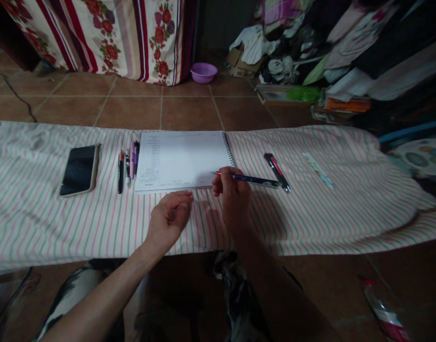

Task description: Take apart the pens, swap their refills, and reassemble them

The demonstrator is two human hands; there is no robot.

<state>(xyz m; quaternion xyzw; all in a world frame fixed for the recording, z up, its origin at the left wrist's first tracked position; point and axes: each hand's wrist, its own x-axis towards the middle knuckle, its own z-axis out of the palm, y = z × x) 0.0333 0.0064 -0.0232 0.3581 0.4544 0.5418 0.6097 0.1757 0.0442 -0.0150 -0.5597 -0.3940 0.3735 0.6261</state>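
My right hand (235, 194) grips a dark blue pen (255, 179) between thumb and fingers. The pen's red tip end points left, over the lower right part of a spiral-bound notebook (189, 156). The notebook lies open at a mostly white page with printed text down its left side. At the notebook's near edge, my left hand (171, 213) rests with its fingers loosely curled together and nothing visible in them. Several pens (132, 159) lie side by side left of the notebook. To its right are a black and red pen pair (277, 172) and a pale patterned strip (318, 170).
A striped cloth (328, 218) covers the low table. A phone (80, 170) lies on its left part. Beyond, on the tiled floor, are a purple basin (203, 73), a floral curtain (132, 42) and piled clothes (253, 45). A bottle (385, 311) lies at lower right.
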